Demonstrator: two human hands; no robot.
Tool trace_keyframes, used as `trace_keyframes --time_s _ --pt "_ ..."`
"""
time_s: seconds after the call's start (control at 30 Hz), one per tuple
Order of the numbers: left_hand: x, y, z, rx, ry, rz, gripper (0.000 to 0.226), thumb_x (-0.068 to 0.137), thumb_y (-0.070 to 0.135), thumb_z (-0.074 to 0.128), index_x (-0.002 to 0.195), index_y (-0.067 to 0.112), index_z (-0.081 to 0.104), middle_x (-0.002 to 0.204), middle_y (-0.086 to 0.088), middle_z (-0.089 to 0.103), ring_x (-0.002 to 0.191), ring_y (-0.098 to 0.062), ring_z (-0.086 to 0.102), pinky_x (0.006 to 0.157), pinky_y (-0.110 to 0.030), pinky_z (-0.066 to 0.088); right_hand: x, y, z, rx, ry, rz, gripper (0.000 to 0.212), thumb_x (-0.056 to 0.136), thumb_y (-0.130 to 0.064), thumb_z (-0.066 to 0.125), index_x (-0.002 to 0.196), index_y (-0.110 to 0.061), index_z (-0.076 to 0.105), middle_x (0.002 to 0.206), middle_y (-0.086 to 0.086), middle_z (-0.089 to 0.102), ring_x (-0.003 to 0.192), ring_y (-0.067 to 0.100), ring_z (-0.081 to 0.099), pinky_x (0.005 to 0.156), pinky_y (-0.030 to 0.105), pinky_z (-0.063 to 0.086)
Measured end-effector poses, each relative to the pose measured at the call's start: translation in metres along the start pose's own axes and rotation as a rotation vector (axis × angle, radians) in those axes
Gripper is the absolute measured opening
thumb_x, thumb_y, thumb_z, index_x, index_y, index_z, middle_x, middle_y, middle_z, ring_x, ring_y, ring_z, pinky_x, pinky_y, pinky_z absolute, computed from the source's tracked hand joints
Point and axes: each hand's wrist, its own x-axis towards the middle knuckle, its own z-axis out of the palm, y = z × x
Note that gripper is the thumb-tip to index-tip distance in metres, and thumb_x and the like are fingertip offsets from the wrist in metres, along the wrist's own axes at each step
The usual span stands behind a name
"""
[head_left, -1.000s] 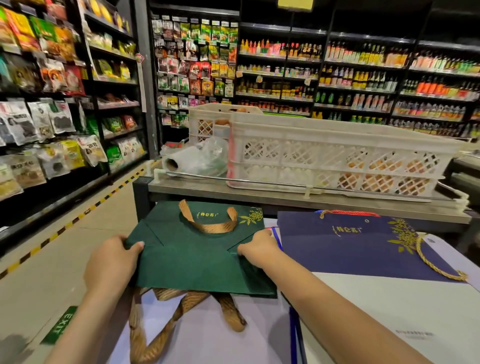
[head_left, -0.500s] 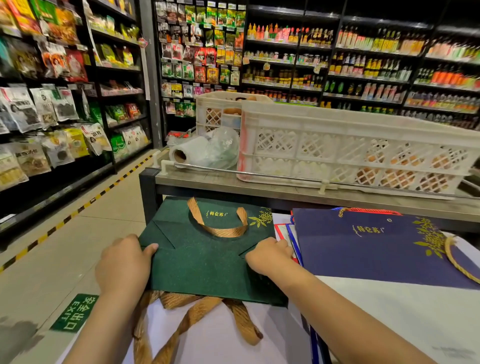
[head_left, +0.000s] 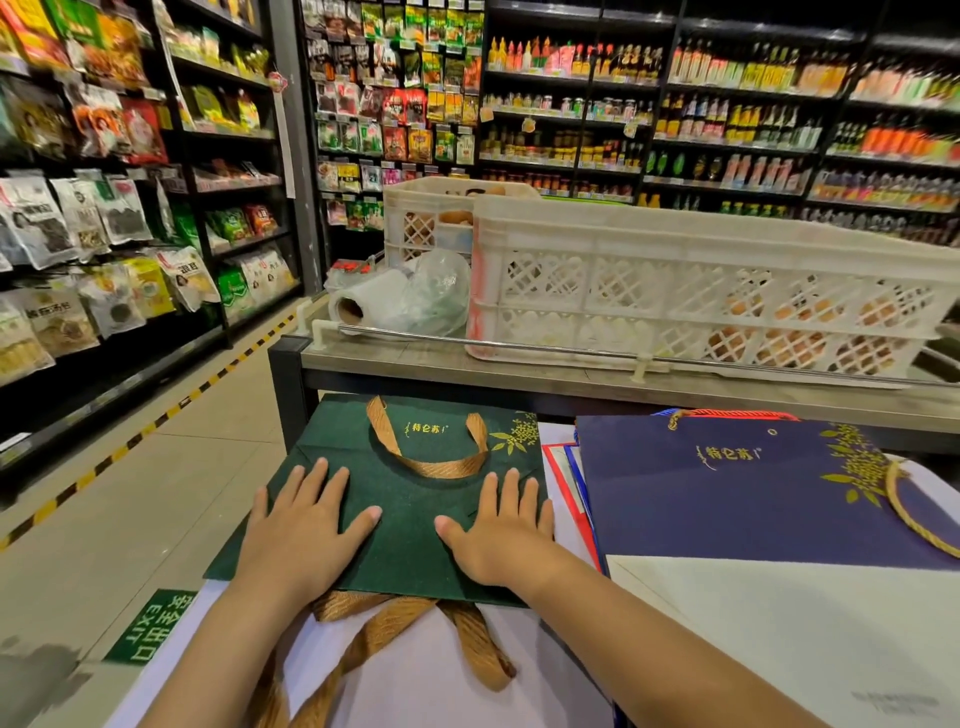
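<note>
Left grip (head_left: 301, 535) and right grip (head_left: 498, 535) now lie flat, fingers straight and spread, palms pressing down on the green paper bag (head_left: 410, 501) and holding nothing. A moment ago both were curled at its side edges. The bag lies folded flat on the pale sheets (head_left: 415, 691) in front of me, its gold ribbon handle (head_left: 426, 465) on top and the navy bag (head_left: 727, 493) just beside it on my right. I judge the folding done and this the creasing press; next I would smooth outward along the folds
</note>
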Motion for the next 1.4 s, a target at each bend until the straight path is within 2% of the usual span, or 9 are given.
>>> trace_keyframes --time_s 0.23,0.37,0.47,0.6,0.73,0.83,1.03,1.17,1.4 --pt "0.000 0.002 -0.008 0.030 -0.065 -0.012 0.071 0.095 0.064 0.016 0.154 0.025 0.005 0.162 -0.001 -0.002 0.148 -0.021 -0.001 0.118 -0.046 0.005 -0.004 -0.003 -0.012 0.036 -0.034 -0.004 0.085 0.096 -0.060 0.029 0.151 -0.010 -0.013 0.157 0.015 -0.022 0.143 0.036 -0.021 0.116 0.049 -0.008" --pt "-0.013 0.018 -0.034 0.145 0.078 0.009 0.057 0.097 0.054 0.033 0.142 0.019 0.039 0.147 -0.005 0.041 0.136 -0.022 0.037 0.111 -0.042 0.030 -0.032 0.003 -0.055 0.117 -0.050 -0.186 0.060 0.097 -0.041 0.046 0.141 0.000 0.037 0.148 0.022 0.033 0.134 0.037 0.035 0.107 0.042 0.033" --pt "-0.043 0.055 -0.054 -0.031 0.211 0.134 0.044 0.097 0.048 0.041 0.132 0.023 0.049 0.127 0.003 0.058 0.115 -0.018 0.055 0.093 -0.036 0.046 -0.077 0.023 -0.090 0.170 -0.029 -0.388 0.045 0.099 -0.036 0.045 0.124 -0.001 0.055 0.127 0.018 0.055 0.116 0.032 0.052 0.098 0.040 0.041" --pt "-0.099 0.115 -0.063 -0.360 0.115 0.299 0.036 0.095 0.051 0.044 0.124 0.033 0.055 0.114 0.015 0.064 0.101 -0.007 0.060 0.088 -0.034 0.050 -0.133 0.091 -0.105 0.171 0.069 -0.413 0.040 0.095 -0.043 0.049 0.131 -0.026 0.052 0.126 -0.007 0.058 0.115 0.010 0.054 0.101 0.032 0.042" --pt "-0.134 0.159 -0.051 -0.552 -0.057 0.258 0.038 0.094 0.055 0.039 0.097 0.023 0.060 0.087 0.006 0.067 0.059 -0.005 0.062 0.068 -0.029 0.050 -0.174 0.165 -0.098 0.106 0.213 -0.270 0.045 0.093 -0.045 0.052 0.136 -0.034 0.045 0.137 -0.018 0.047 0.125 0.001 0.044 0.105 0.025 0.037" --pt "-0.144 0.180 -0.037 -0.592 -0.089 0.194 0.042 0.091 0.059 0.043 0.094 0.020 0.056 0.063 0.007 0.052 0.063 -0.007 0.053 0.057 -0.025 0.037 -0.190 0.203 -0.082 -0.007 0.216 -0.203 0.054 0.092 -0.049 0.051 0.142 -0.035 0.034 0.148 -0.018 0.029 0.137 0.003 0.027 0.112 0.025 0.025" --pt "-0.154 0.193 -0.037 -0.617 -0.089 0.145 0.026 0.090 0.050 0.056 0.098 0.027 0.048 0.072 0.012 0.054 0.064 0.003 0.047 0.048 -0.014 0.032 -0.194 0.225 -0.050 0.012 0.240 -0.173 0.058 0.094 -0.052 0.045 0.147 -0.039 0.024 0.158 -0.016 0.007 0.145 0.007 0.006 0.117 0.024 0.011" --pt "-0.147 0.186 -0.038 -0.628 -0.136 0.130 0.031 0.089 0.044 0.061 0.102 0.017 0.051 0.096 0.002 0.061 0.090 -0.014 0.058 0.076 -0.027 0.046 -0.196 0.220 -0.050 -0.011 0.254 -0.182 0.056 0.095 -0.051 0.043 0.147 -0.039 0.025 0.158 -0.016 0.008 0.145 0.009 0.008 0.117 0.024 0.011" --pt "-0.118 0.152 -0.064 -0.594 -0.162 0.150 0.010 0.093 0.025 0.060 0.099 0.022 0.052 0.096 0.001 0.064 0.086 -0.015 0.060 0.077 -0.033 0.048 -0.201 0.200 -0.064 -0.032 0.295 -0.321 0.042 0.097 -0.044 0.044 0.137 -0.034 0.041 0.140 -0.019 0.037 0.131 0.005 0.030 0.109 0.024 0.025"
